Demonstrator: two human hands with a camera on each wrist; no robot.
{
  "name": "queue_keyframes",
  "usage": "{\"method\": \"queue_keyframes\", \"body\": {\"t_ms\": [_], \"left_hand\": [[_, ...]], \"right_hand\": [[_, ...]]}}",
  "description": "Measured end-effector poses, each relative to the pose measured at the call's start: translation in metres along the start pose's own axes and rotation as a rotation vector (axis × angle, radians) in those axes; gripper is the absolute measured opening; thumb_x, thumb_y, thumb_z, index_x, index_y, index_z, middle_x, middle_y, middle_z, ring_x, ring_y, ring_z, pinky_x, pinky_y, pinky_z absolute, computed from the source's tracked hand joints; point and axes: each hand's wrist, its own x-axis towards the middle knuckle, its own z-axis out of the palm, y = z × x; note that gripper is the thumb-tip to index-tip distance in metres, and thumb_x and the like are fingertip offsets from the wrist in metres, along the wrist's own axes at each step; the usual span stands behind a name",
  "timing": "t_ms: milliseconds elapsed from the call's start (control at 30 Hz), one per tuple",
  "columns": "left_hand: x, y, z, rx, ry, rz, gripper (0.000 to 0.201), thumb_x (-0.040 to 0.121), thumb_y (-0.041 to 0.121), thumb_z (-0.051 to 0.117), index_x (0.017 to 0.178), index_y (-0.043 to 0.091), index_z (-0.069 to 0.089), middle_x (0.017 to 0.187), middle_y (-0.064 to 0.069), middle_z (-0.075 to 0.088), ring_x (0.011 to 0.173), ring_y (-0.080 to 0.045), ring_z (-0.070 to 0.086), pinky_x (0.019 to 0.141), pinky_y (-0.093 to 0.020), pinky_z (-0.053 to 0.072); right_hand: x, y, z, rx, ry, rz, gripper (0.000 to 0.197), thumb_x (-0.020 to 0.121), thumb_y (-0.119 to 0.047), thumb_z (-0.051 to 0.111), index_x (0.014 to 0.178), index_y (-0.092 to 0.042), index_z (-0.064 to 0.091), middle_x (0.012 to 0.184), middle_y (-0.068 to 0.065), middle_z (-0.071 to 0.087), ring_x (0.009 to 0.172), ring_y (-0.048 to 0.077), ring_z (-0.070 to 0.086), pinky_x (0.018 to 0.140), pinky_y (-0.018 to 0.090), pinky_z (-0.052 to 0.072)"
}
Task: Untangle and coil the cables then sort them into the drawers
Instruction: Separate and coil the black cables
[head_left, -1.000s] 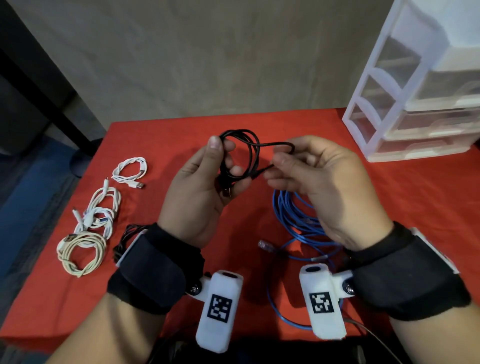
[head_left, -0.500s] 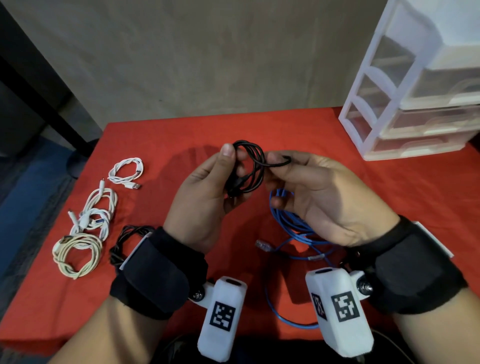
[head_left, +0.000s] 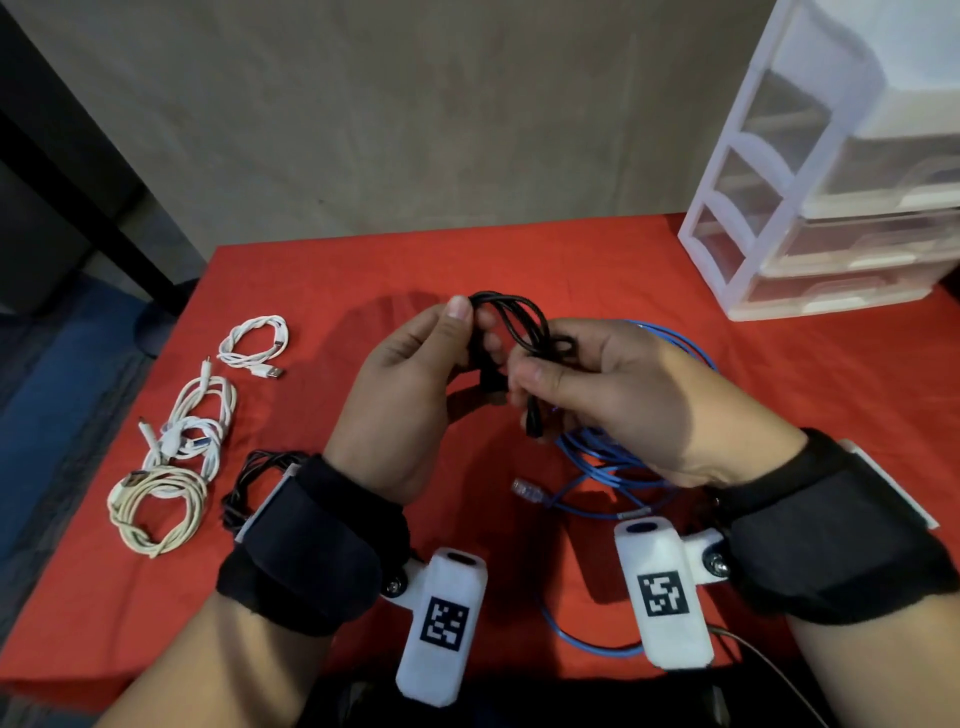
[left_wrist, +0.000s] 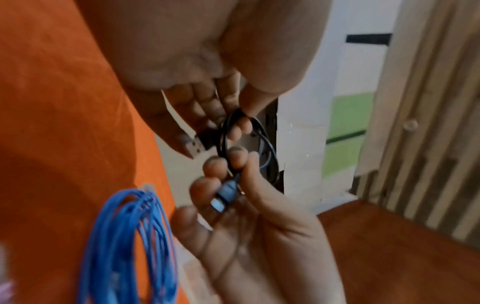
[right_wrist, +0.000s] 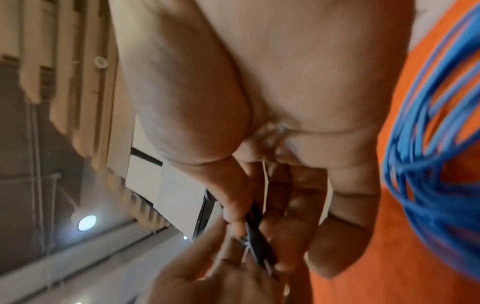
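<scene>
Since a second ago the loose tail of the black cable (head_left: 519, 325) has been drawn in; the stretch that ran out toward the right hand (head_left: 618, 395) is now gathered into the small coil, and both hands sit closer together.

Left hand (head_left: 410, 395): thumb and fingers pinch the coil at its top, held above the red table (head_left: 857, 415). Left wrist view shows a USB plug (left_wrist: 198, 144) by the fingers of this hand.

Right hand: thumb and forefinger pinch the cable's other end, small connector (left_wrist: 224, 198) pointing down.

Blue cable (head_left: 597, 457) lies loosely looped on the table under the right hand, its clear plug toward the centre.

Left edge of table: three coiled white cables (head_left: 197, 415), one coiled black cable (head_left: 254, 478) partly behind the left wrist strap.

Drawer unit (head_left: 831, 208), far right corner, drawers closed.
</scene>
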Motion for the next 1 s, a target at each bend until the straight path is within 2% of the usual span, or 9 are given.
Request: {"method": "queue_keyframes", "body": {"t_ms": [100,200,333,400,500,600,767,900,1000], "left_hand": [[-0.002,0.006,-0.001,0.186,-0.114,0.045,0.046,0.099,0.047,0.046,0.071,0.017,0.066,0.073,-0.003,0.066,0.074,-0.02,0.067,0.075,-0.038,0.057],[-0.006,0.003,-0.001,0.459,-0.253,0.19,0.051,0.099,0.046,0.049,0.079,-0.001,0.056,0.07,-0.004,0.058,0.067,-0.011,0.058,0.065,-0.03,0.05],[-0.009,-0.003,-0.005,0.69,-0.428,0.277,0.032,0.097,0.045,0.055,0.089,0.014,0.057,0.074,-0.006,0.063,0.068,-0.028,0.059,0.064,-0.044,0.051],[-0.008,-0.003,-0.007,0.773,-0.421,0.324,0.027,0.098,0.041,0.057,0.088,0.017,0.057,0.071,0.002,0.062,0.064,-0.019,0.057,0.059,-0.038,0.049],[-0.004,0.0,-0.009,0.657,-0.329,0.317,0.03,0.1,0.033,0.054,0.082,0.01,0.055,0.064,0.007,0.055,0.058,-0.008,0.048,0.054,-0.025,0.043],[0.001,0.003,-0.018,0.474,-0.203,0.229,0.036,0.101,0.046,0.05,0.075,0.022,0.055,0.062,0.006,0.044,0.059,-0.011,0.039,0.056,-0.025,0.034],[0.005,0.003,-0.016,0.155,-0.036,0.054,0.05,0.101,0.048,0.045,0.061,0.023,0.062,0.062,-0.002,0.03,0.059,-0.019,0.026,0.062,-0.042,0.016],[0.005,0.002,-0.008,0.193,-0.115,0.027,0.043,0.101,0.046,0.047,0.072,0.018,0.059,0.059,0.004,0.031,0.057,-0.013,0.029,0.053,-0.024,0.03],[0.004,0.005,-0.009,0.161,-0.109,0.047,0.036,0.106,0.033,0.043,0.079,0.012,0.053,0.061,0.004,0.031,0.058,-0.012,0.029,0.056,-0.024,0.029]], "right_hand": [[0.002,0.003,-0.009,-0.219,-0.007,0.059,0.011,0.081,-0.029,0.064,0.077,-0.021,0.07,0.076,0.012,0.068,0.07,0.019,0.06,0.072,0.045,0.048],[0.003,0.005,-0.012,-0.418,-0.042,0.118,0.02,0.071,-0.037,0.06,0.08,-0.023,0.07,0.075,0.004,0.072,0.069,0.018,0.063,0.076,0.05,0.052],[-0.001,0.005,-0.011,-0.475,-0.135,0.149,0.015,0.073,-0.035,0.055,0.069,-0.025,0.065,0.059,-0.003,0.062,0.057,0.006,0.052,0.06,0.039,0.045],[-0.003,0.005,-0.009,-0.438,-0.156,0.133,0.011,0.081,-0.025,0.063,0.07,-0.024,0.064,0.06,-0.007,0.06,0.058,0.006,0.053,0.062,0.038,0.046],[-0.004,0.006,-0.006,-0.351,-0.18,0.024,0.004,0.098,-0.013,0.065,0.1,-0.015,0.068,0.071,-0.001,0.068,0.065,0.011,0.06,0.066,0.042,0.051],[-0.002,0.003,-0.009,-0.238,-0.113,-0.002,0.02,0.097,-0.01,0.067,0.117,-0.013,0.065,0.07,0.003,0.066,0.06,0.011,0.057,0.06,0.026,0.047],[-0.002,-0.007,-0.029,-0.537,0.132,-0.106,0.013,0.099,-0.017,0.064,0.097,-0.024,0.076,0.07,-0.007,0.067,0.063,0.001,0.057,0.064,0.02,0.045],[0.001,-0.005,-0.034,-0.483,0.286,-0.149,0.015,0.099,-0.015,0.063,0.092,-0.022,0.074,0.067,-0.012,0.066,0.063,0.0,0.06,0.066,0.016,0.046],[0.003,-0.002,-0.036,-0.502,0.291,-0.154,0.013,0.098,-0.02,0.066,0.091,-0.026,0.075,0.08,-0.007,0.07,0.077,0.008,0.065,0.077,0.026,0.051]]}}
